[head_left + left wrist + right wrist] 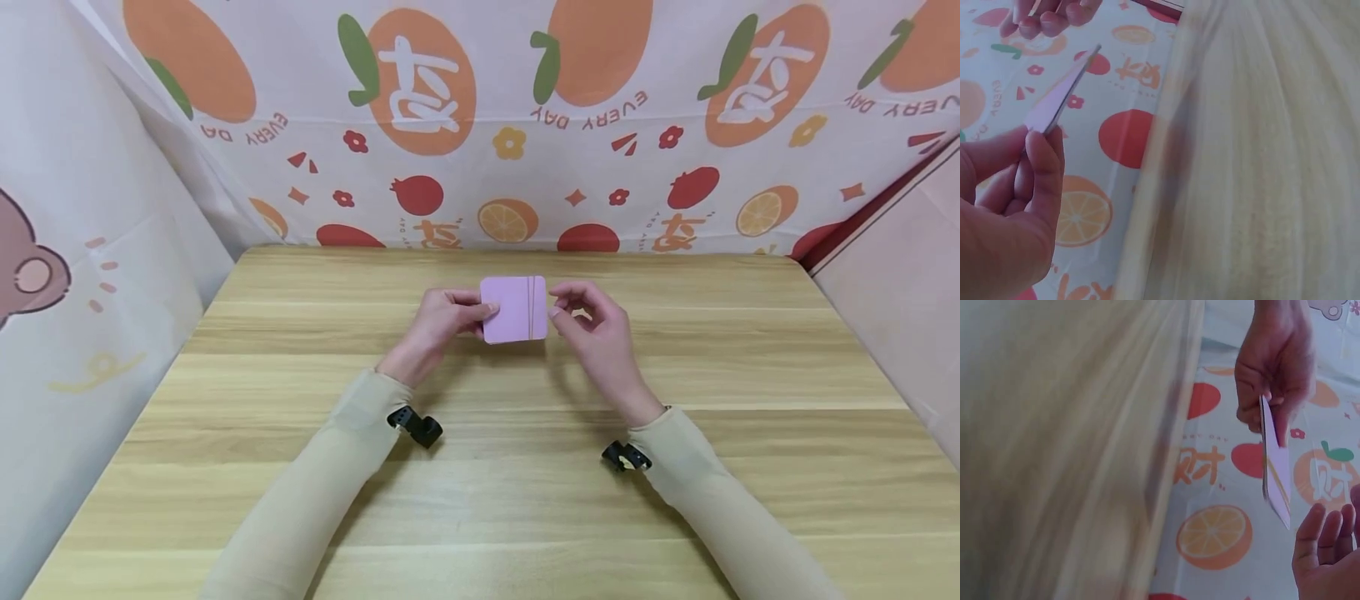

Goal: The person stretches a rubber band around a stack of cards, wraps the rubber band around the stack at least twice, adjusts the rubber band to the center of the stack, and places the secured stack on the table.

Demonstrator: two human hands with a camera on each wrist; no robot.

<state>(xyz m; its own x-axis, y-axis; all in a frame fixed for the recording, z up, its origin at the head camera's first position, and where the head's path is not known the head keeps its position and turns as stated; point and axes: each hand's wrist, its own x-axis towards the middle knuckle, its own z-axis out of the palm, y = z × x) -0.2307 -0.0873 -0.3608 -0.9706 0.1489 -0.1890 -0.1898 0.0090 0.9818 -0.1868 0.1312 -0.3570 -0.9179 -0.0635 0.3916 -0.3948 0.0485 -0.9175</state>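
A thin pink square card or pad with rounded corners (513, 312) is held above the table. Two strands of a tan rubber band (532, 308) cross it near its right side. My left hand (442, 323) pinches its left edge, thumb on the pink face and fingers behind. In the left wrist view the pink square (1060, 100) shows nearly edge-on. Just off its right edge is my right hand (597, 327), fingers loosely bent and holding nothing. The right wrist view shows a gap between that hand (1329, 550) and the banded end of the square (1277, 469).
Beneath both hands lies a wood-grain table (480, 500). A white cloth with printed fruit (465, 192) hangs behind its far edge, and another pale cloth (112, 208) hangs at the left. Each sleeve carries a black wrist mount (416, 427).
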